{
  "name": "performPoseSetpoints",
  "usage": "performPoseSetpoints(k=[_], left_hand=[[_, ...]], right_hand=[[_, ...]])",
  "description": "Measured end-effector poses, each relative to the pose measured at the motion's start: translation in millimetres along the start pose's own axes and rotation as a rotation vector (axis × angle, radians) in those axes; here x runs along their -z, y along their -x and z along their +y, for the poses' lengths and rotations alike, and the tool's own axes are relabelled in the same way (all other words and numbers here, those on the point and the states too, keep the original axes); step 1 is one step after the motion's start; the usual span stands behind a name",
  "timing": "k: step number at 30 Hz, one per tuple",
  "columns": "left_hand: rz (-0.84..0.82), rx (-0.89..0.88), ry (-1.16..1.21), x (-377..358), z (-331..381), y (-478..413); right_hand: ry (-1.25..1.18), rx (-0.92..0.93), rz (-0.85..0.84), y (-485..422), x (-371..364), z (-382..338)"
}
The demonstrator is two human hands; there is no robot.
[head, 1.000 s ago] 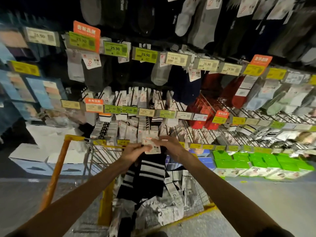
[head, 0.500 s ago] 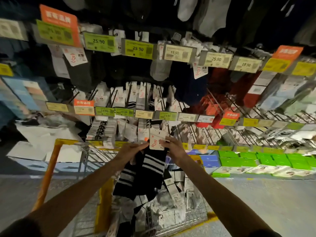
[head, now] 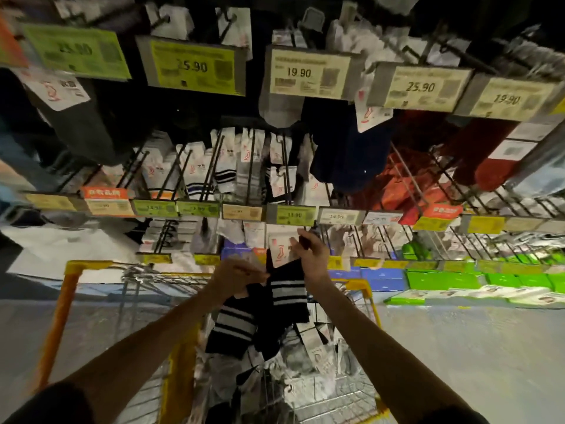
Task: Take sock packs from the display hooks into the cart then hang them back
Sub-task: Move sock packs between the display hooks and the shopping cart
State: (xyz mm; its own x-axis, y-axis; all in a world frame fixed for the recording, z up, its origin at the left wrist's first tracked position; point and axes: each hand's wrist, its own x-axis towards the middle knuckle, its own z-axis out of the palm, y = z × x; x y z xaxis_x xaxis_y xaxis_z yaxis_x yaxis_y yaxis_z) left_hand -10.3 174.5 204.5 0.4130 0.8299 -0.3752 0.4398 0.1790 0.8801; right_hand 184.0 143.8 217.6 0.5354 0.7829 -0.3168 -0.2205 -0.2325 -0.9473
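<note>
While both bare forearms reach forward over the cart (head: 88, 266), its yellow frame and wire basket lie nearest, with loose packs (head: 318, 353) of socks heaped inside. Above the basket the person holds up one sock pack (head: 287, 292), black with pale stripes, which hangs clear of the heap below. The left hand (head: 241, 275) has its fingers curled on the dark fabric at the pack's left edge, though blur hides exactly how they lie. The right hand (head: 312, 258) is higher and pinches the top of the pack's white card (head: 281, 252) between thumb and fingertips. That card sits just beneath a green price tag (head: 292, 215) marked 13.90, close to the lowest row of hooks (head: 367, 240); whether it touches a hook cannot be told. To the right, green boxes (head: 443, 280) lie along the bottom shelf beside the grey floor (head: 458, 347). Behind the tag rail, white striped socks (head: 223, 172) hang on long dark wires. Farthest up, large tags (head: 308, 73) read 25.90 and 19.90 in front of darker socks.
</note>
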Motion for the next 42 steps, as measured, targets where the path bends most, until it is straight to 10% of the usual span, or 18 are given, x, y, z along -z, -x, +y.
performPoseSetpoints(k=[42], left_hand=[[0.186, 0.175, 0.089, 20, -6, -45]], right_hand=[[-0.087, 0.190, 0.260, -1, -46, 2]])
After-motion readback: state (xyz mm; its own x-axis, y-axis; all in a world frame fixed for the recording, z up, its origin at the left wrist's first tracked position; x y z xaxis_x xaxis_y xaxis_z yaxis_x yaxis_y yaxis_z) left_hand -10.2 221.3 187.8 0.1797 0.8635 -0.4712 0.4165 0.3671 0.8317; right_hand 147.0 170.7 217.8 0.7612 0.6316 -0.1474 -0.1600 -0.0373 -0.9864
